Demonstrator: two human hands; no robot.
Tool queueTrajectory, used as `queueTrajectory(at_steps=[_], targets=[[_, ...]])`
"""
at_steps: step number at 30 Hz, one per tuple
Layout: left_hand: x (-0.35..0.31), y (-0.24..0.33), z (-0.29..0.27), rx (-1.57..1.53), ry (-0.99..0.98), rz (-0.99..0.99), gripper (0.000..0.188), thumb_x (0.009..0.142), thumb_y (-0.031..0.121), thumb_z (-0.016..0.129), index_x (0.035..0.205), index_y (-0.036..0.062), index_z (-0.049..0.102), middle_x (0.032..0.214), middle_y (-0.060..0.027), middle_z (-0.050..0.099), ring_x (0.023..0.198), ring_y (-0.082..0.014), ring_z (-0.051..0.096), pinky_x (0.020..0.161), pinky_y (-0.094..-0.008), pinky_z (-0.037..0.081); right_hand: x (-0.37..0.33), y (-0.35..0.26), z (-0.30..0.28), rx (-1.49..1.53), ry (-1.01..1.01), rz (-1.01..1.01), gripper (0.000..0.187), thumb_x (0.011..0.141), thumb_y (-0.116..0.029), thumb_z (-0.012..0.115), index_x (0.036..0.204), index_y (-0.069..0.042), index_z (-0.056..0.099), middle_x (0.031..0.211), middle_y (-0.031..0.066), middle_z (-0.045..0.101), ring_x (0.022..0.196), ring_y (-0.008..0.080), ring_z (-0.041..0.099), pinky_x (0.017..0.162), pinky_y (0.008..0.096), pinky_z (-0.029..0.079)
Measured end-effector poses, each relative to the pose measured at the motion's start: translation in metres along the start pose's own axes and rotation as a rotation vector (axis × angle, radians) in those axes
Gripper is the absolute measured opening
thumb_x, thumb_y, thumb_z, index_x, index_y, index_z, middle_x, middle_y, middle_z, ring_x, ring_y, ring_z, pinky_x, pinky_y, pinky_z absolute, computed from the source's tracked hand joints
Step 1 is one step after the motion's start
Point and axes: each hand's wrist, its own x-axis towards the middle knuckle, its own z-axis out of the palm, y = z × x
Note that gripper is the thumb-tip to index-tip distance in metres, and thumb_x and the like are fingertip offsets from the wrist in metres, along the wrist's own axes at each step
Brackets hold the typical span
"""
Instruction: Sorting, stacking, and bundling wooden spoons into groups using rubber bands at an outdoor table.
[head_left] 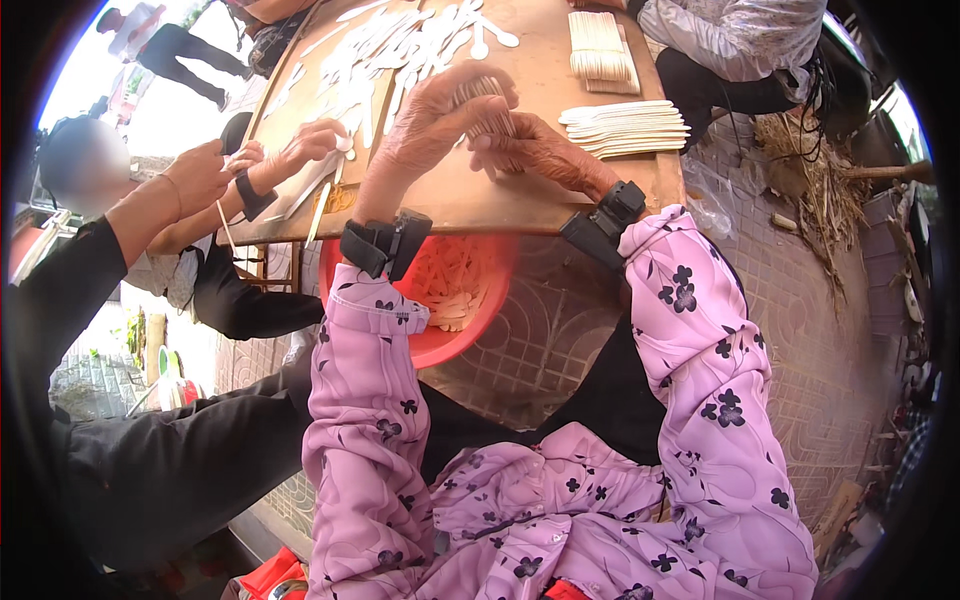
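Above the near edge of the wooden table (560, 205), both my hands are closed around an upright bundle of wooden spoons (487, 107), their thin edges packed side by side. My left hand (425, 115) wraps it from the left and over the top. From the right, my right hand (545, 152) grips its lower part, with the fingertips partly hidden. Loose wooden spoons (400, 50) lie scattered on the table beyond my left hand. Neat stacks of wooden spoons sit to the right: one near stack (625, 128) and one farther stack (600, 50).
Under the table edge stands a red basin (440, 350) holding more pale wooden pieces. At the left, a co-worker's hands (310, 145) handle spoons at the table. Another person's sleeve (690, 30) is at the far right. Dry straw (810, 165) lies on the paved floor.
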Motion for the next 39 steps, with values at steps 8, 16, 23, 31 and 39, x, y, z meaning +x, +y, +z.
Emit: queueTrajectory(at_steps=[8,16,23,31,39], targets=[[-0.01,-0.01,-0.006,0.076,0.113,-0.052,0.023,0.091,0.024,0.053,0.1,0.0027,0.054,0.089,-0.0083,0.063,0.086,-0.0153,0.062,0.074,-0.026,0.05,0.003,0.0,0.006,-0.032,0.019,-0.029,0.033,0.088,-0.038,0.058,0.087,-0.005,0.057,0.068,0.0003,0.055,0.062,0.0075,0.05,0.059,0.0231,0.042],[-0.037,-0.041,0.036,-0.346,0.426,-0.21,0.027,0.091,0.026,0.055,0.102,0.0015,0.054,0.089,-0.0034,0.059,0.083,-0.0101,0.056,0.073,-0.0249,0.045,-0.03,-0.031,-0.031,-0.662,-0.065,0.299,0.034,0.085,-0.036,0.056,0.1,-0.006,0.056,0.068,0.0059,0.053,0.066,0.0179,0.052,0.065,0.0317,0.042],[-0.015,-0.034,0.086,0.691,-0.006,0.014,0.021,0.086,0.017,0.058,0.103,0.0063,0.051,0.096,-0.0171,0.058,0.084,-0.0309,0.058,0.071,-0.0386,0.047,-0.096,-0.038,-0.061,-1.201,0.052,0.039,0.031,0.081,-0.029,0.06,0.102,-0.008,0.055,0.09,0.0173,0.06,0.089,0.0368,0.056,0.075,0.0431,0.044],[-0.017,-0.04,0.123,0.92,-0.059,0.217,0.019,0.082,0.014,0.053,0.096,0.004,0.045,0.089,-0.0147,0.055,0.088,-0.0325,0.054,0.073,-0.0433,0.043,-0.122,-0.027,-0.073,-1.399,0.105,-0.047,0.03,0.077,-0.024,0.064,0.095,-0.004,0.051,0.089,0.0151,0.06,0.086,0.0358,0.056,0.073,0.0438,0.045],[-0.013,-0.044,0.13,1.006,-0.079,0.209,0.02,0.076,0.005,0.051,0.093,0.002,0.041,0.089,-0.0162,0.051,0.089,-0.0339,0.052,0.073,-0.0431,0.043,-0.13,-0.029,-0.074,-1.455,0.164,-0.11,0.032,0.067,-0.018,0.069,0.091,-0.005,0.053,0.089,0.0106,0.058,0.09,0.0312,0.054,0.078,0.0404,0.044]])
